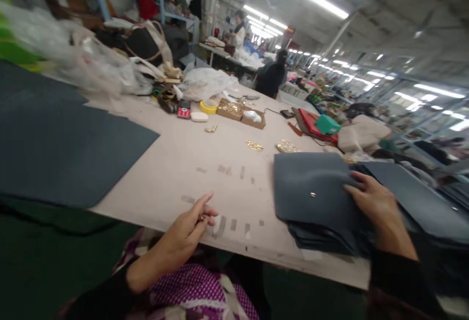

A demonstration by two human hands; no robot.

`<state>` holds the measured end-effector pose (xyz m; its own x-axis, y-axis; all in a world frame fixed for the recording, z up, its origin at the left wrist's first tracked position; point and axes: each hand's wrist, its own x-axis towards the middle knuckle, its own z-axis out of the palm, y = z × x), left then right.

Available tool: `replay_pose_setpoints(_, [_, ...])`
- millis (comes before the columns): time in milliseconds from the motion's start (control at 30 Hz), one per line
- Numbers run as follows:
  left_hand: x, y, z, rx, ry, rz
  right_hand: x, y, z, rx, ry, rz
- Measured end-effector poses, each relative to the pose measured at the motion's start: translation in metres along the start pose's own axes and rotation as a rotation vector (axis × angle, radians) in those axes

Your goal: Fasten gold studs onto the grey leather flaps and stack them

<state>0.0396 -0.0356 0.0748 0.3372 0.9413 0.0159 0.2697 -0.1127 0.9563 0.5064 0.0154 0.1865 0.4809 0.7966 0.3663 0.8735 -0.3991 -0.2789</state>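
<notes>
My right hand (377,205) is at the right edge of a dark blue-grey leather-like panel (311,173), its fingers closed on that edge. A small gold fitting (312,194) sits on this panel, which lies on top of several similar dark pieces (315,237). Over the table's front edge hangs my left hand (188,227), index finger stretched and the other fingers curled. Something small and gold-brown shows among those fingers; whether it is held or worn I cannot tell. Loose gold fittings (254,145) lie in a small heap beyond the hands.
More dark panels (421,198) are stacked at right, and a large dark sheet (66,139) covers the left of the table (164,163). Behind are a cardboard box of gold pieces (230,108), yellow tape (208,106), a red phone (183,110) and plastic bags (208,83). A person (273,75) sits farther back.
</notes>
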Motion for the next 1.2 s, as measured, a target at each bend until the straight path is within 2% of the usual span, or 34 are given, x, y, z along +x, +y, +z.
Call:
replay_pose_setpoints(33, [-0.001, -0.002, 0.000, -0.055, 0.005, -0.010, 0.006, 0.014, -0.002, -0.142, -0.007, 0.068])
replay_pose_setpoints(67, [-0.002, -0.005, 0.001, -0.098, 0.012, -0.016, 0.006, 0.021, -0.001, -0.237, -0.022, 0.071])
replay_pose_setpoints(133, [-0.003, -0.011, 0.002, -0.161, 0.025, -0.008, -0.011, 0.010, 0.005, -0.212, -0.044, 0.042])
replay_pose_setpoints(167, [-0.003, -0.012, 0.003, -0.189, 0.029, 0.007, -0.027, -0.006, 0.011, -0.102, -0.069, -0.008])
replay_pose_setpoints(233, [-0.004, -0.013, 0.004, -0.243, 0.031, 0.035, -0.069, -0.055, 0.028, 0.215, -0.170, -0.200])
replay_pose_setpoints(300, [-0.004, -0.010, 0.001, -0.280, 0.021, 0.048, -0.113, -0.113, 0.047, 0.482, -0.343, -0.490])
replay_pose_setpoints(367, [-0.005, -0.004, -0.004, -0.274, -0.004, 0.026, -0.150, -0.166, 0.061, 0.639, -0.457, -0.789])
replay_pose_setpoints(433, [-0.006, 0.000, -0.013, -0.219, -0.034, -0.009, -0.173, -0.208, 0.066, 0.666, -0.515, -1.083])
replay_pose_setpoints(500, [-0.007, 0.002, -0.023, -0.149, -0.053, -0.017, -0.184, -0.236, 0.067, 0.594, -0.529, -1.316])
replay_pose_setpoints(633, [-0.011, -0.007, -0.039, -0.115, -0.076, -0.002, -0.184, -0.264, 0.070, 0.470, -0.550, -1.563])
replay_pose_setpoints(767, [-0.018, -0.017, -0.051, -0.149, -0.112, -0.015, -0.186, -0.283, 0.079, 0.516, -0.633, -1.640])
replay_pose_setpoints(833, [-0.024, -0.018, -0.058, -0.161, -0.090, -0.024, -0.191, -0.294, 0.083, 0.619, -0.737, -1.616])
replay_pose_setpoints(933, [-0.036, -0.018, -0.071, -0.249, 0.014, -0.078, -0.199, -0.314, 0.090, 0.777, -0.996, -1.412])
replay_pose_setpoints(1000, [-0.046, -0.019, -0.077, -0.409, 0.082, -0.133, -0.201, -0.336, 0.099, 0.831, -1.065, -1.246])
replay_pose_setpoints(1100, [-0.063, -0.028, -0.085, -0.665, 0.219, -0.269, -0.202, -0.383, 0.121, 0.889, -0.921, -1.147])
replay_pose_setpoints(1200, [-0.082, -0.040, -0.092, -0.705, 0.415, -0.384, -0.208, -0.442, 0.146, 0.914, -0.745, -1.218])
